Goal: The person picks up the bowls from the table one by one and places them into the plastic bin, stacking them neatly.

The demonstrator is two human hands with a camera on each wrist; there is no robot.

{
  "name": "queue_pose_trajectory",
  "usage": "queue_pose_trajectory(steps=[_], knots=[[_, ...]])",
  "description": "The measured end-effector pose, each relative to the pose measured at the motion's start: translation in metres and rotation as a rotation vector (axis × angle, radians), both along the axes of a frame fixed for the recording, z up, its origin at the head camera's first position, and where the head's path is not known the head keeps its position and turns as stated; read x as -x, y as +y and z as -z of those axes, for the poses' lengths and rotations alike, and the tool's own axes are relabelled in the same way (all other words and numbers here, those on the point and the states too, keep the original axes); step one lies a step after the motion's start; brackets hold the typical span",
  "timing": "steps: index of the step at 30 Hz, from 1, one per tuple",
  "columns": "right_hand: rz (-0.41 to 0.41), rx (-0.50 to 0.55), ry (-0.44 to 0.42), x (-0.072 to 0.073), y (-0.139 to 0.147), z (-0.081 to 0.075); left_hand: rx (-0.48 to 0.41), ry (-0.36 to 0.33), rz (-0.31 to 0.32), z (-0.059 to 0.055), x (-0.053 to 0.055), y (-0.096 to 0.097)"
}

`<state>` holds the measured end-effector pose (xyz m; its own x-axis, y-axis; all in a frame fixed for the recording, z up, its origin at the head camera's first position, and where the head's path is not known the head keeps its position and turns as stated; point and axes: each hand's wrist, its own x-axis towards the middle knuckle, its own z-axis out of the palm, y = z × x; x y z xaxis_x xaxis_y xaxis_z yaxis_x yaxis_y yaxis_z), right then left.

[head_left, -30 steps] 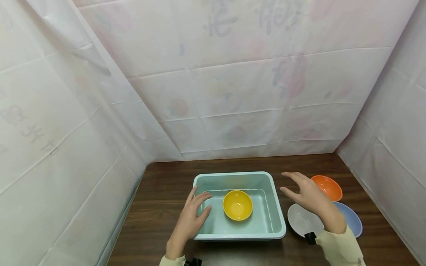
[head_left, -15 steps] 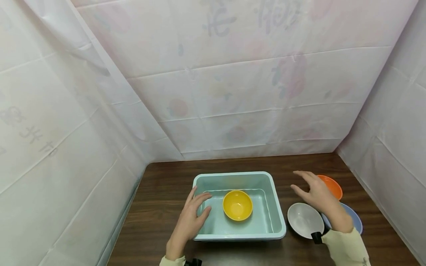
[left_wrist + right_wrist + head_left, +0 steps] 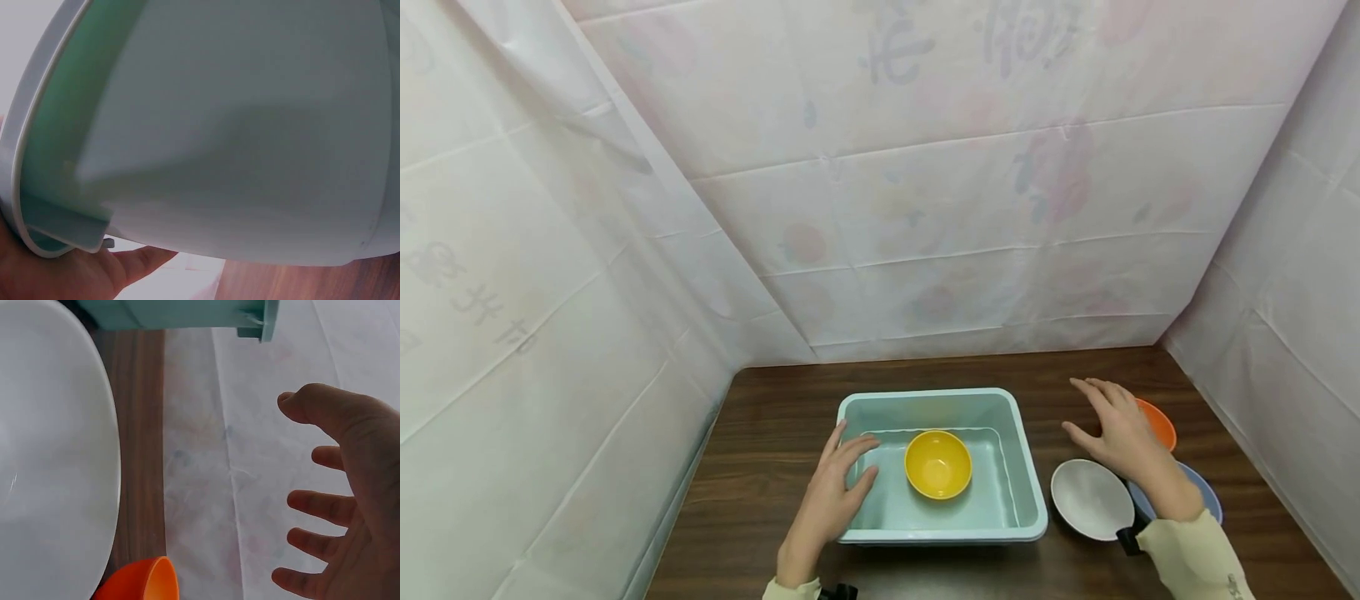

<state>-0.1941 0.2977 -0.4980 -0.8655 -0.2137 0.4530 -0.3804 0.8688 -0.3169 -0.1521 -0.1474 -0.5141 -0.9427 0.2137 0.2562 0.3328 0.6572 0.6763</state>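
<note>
Lettering (image 3: 897,57) on sheet (image 3: 917,200) unreadable. Basin (image 3: 940,535) holds yellow bowl (image 3: 937,465). Left hand (image 3: 831,492) at basin, right hand (image 3: 1123,432) aloft; fingers apart.

Smooth, glossy, plastic-looking finishes are seen on the yellow bowl (image 3: 938,465) and tub (image 3: 943,535), wood grain on the table (image 3: 737,467).

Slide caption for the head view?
Yellow bowl in tub, left grip at tub's left side; empty right grip near orange bowl, white bowl and blue bowl.
</note>
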Motion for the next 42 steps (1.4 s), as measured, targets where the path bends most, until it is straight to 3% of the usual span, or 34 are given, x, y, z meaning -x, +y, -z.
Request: queue_pose_trajectory(steps=[6,13,29,42], knots=[[0.031,-0.020,-0.033,0.003,0.006,0.003,0.005,0.001,-0.004,0.000,0.001,0.000],[0.076,-0.042,0.017,0.007,0.014,0.007,-0.001,-0.011,-0.006,0.000,0.000,0.000],[0.174,-0.010,-0.020,0.020,0.036,0.010,-0.006,-0.007,-0.006,0.001,0.000,-0.001],[0.241,-0.025,-0.186,0.027,0.049,0.017,-0.010,-0.015,-0.004,0.001,0.001,-0.001]])
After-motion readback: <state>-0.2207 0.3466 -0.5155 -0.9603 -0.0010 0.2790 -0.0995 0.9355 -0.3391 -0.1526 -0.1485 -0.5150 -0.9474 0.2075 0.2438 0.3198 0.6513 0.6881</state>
